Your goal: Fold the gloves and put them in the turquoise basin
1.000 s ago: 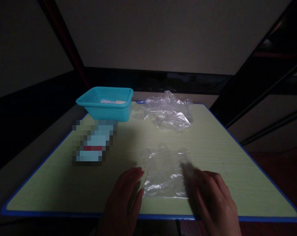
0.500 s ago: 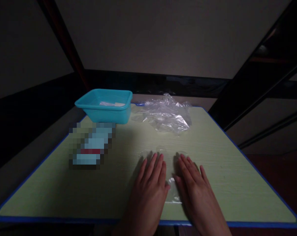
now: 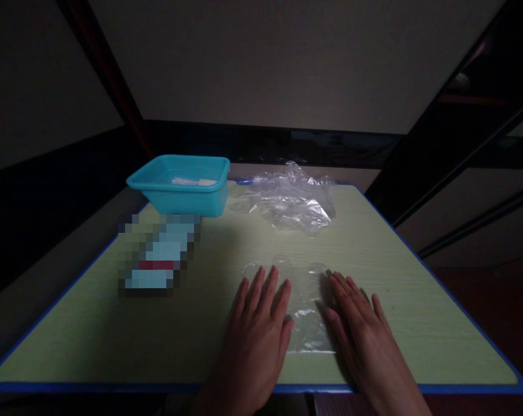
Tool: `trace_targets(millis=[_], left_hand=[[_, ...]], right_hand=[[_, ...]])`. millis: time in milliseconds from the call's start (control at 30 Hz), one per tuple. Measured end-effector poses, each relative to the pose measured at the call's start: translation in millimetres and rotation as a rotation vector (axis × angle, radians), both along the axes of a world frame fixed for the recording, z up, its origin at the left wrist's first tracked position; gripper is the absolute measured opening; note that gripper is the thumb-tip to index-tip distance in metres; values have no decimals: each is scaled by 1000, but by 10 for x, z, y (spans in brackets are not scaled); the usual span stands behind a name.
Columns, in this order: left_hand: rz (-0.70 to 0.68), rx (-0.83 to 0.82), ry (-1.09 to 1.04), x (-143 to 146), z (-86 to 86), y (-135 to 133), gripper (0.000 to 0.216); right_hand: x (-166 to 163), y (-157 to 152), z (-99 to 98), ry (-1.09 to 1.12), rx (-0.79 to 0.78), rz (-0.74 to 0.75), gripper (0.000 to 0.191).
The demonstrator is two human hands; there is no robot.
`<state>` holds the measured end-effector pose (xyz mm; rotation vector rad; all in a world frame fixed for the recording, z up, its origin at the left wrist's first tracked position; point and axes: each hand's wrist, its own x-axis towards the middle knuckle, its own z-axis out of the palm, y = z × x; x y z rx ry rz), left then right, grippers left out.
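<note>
A clear plastic disposable glove (image 3: 310,332) lies flat on the table, its rounded fingertips pointing away from me. My left hand (image 3: 261,326) rests palm down over its left part with the fingers spread, hiding some of the film. At the glove's right edge, my right hand (image 3: 360,323) is stretched out with palm down and thumb apart. Neither hand grips anything. Farther back sits a crumpled heap of clear thin plastic (image 3: 293,199), which looks like more gloves.
A turquoise plastic basket (image 3: 181,202) with whitish items inside stands at the back left. In front of it lies a pixelated, light blue flat object (image 3: 163,251). The pale green table (image 3: 417,329) has a blue edge, and a wall panel rises behind it.
My right hand has slid to the right, and my left hand slightly left with its fingers wider apart. More of the glove shows between them. The view has shifted a little.
</note>
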<state>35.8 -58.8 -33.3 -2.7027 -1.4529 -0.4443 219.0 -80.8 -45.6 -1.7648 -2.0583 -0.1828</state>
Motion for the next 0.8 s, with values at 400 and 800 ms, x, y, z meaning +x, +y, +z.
trace_targets(millis=[400, 800], left_hand=[[114, 110, -123, -295, 31, -26, 56], [144, 112, -100, -441, 41, 5, 62]], right_hand=[[20, -28, 16, 24, -25, 41, 44], [-83, 16, 38, 13, -19, 88, 43]])
